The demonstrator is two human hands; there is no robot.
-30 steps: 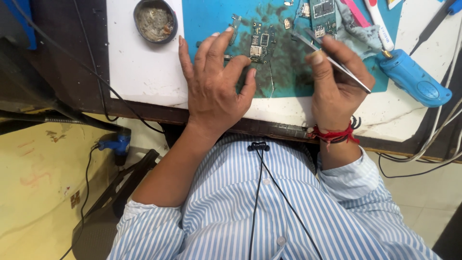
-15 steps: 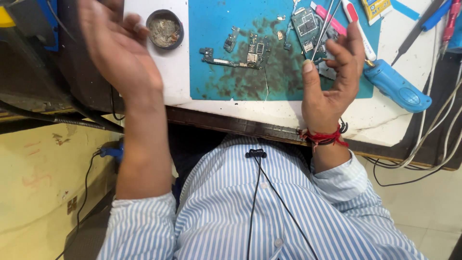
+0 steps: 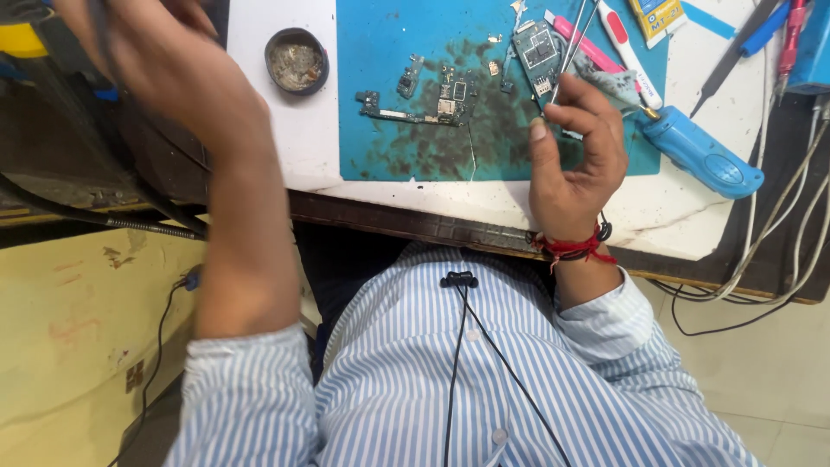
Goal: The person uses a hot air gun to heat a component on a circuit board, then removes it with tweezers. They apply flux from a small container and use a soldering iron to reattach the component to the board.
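Left hand (image 3: 164, 65) now swung well clear of the blue mat (image 3: 415, 156) to its far left, off the boards it hovered over a second ago; fingers curled round a dark cable (image 3: 104, 39), grip only partly visible. Right hand (image 3: 575, 151) unchanged at the mat's right edge, fingers pinched on slim tweezers (image 3: 575, 39) over the small circuit board (image 3: 538, 56). Long circuit board (image 3: 428, 99) untouched at the mat's centre, so probably fetching another tool.

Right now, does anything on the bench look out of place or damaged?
The blue mat is blotched with dark stains across its middle, and it has a pale cut near its front edge. Small loose parts lie scattered around the long circuit board. Nothing looks spilled.
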